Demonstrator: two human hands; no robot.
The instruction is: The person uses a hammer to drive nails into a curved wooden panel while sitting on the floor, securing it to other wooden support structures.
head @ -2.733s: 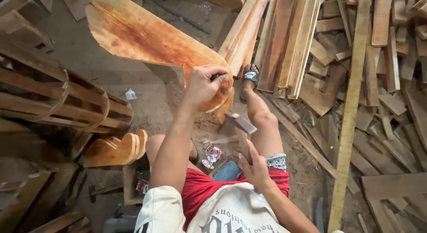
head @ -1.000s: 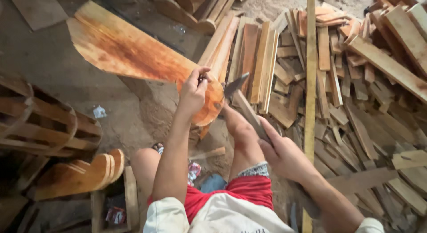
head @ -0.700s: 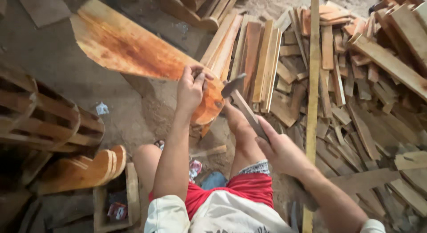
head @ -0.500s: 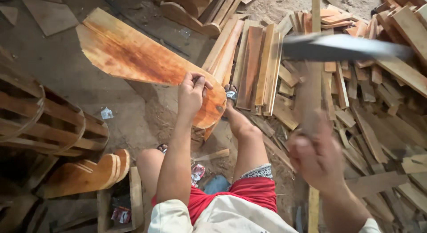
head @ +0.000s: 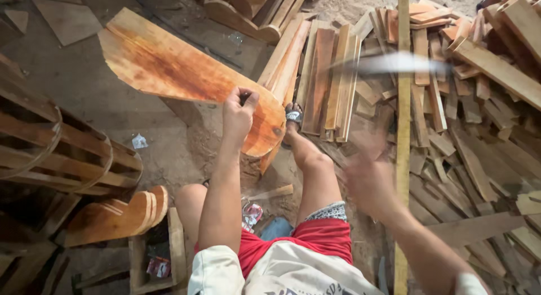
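Note:
My left hand (head: 239, 116) grips the near rounded end of a wide orange-brown wooden board (head: 180, 75), which slants up and away to the left. My right hand (head: 369, 182) is blurred with motion at the right and holds a long blade (head: 394, 63), a chopping knife raised over the wood pile. My right leg stretches forward, its sandalled foot (head: 293, 116) resting beside the board's end.
A heap of cut planks and offcuts (head: 468, 120) fills the right side. A long pale batten (head: 402, 137) runs top to bottom. Curved wooden frames (head: 62, 154) and a shaped piece (head: 118, 216) lie at the left, with a small wooden box (head: 152, 255) near my knee.
My right hand has swung the blade up from beside the board's end to a raised position on the right. My left hand has kept hold of the board.

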